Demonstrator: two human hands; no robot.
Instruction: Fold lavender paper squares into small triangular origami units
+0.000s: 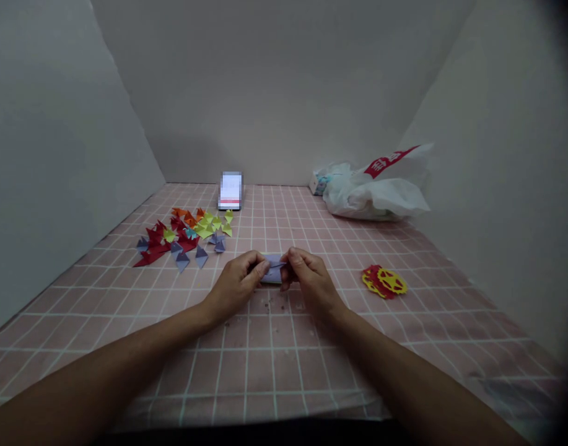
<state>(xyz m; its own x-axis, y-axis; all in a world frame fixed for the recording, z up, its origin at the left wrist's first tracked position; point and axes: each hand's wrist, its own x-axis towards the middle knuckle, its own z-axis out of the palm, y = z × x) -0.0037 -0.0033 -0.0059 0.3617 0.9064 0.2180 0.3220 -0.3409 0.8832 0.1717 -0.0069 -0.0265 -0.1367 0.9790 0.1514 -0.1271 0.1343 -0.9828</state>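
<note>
Between my two hands, over the middle of the table, is a small piece of purple folded paper [273, 271]. My left hand [241, 276] pinches its left side with thumb and fingers. At the paper's right side, my right hand [310, 276] has its thumb and forefinger closed on a narrow fold or tip. The fingertips and the hands hide the paper's edges. A thin yellowish edge shows around the purple sheet; I cannot tell what it belongs to.
Several folded paper pieces [202, 230] in red, orange, yellow, blue and purple lie at the left. A lit phone [230, 191] stands behind them. Red and yellow cut-out discs [391, 282] lie at the right, with a white plastic bag [381, 195] and a box [318, 183] farther back.
</note>
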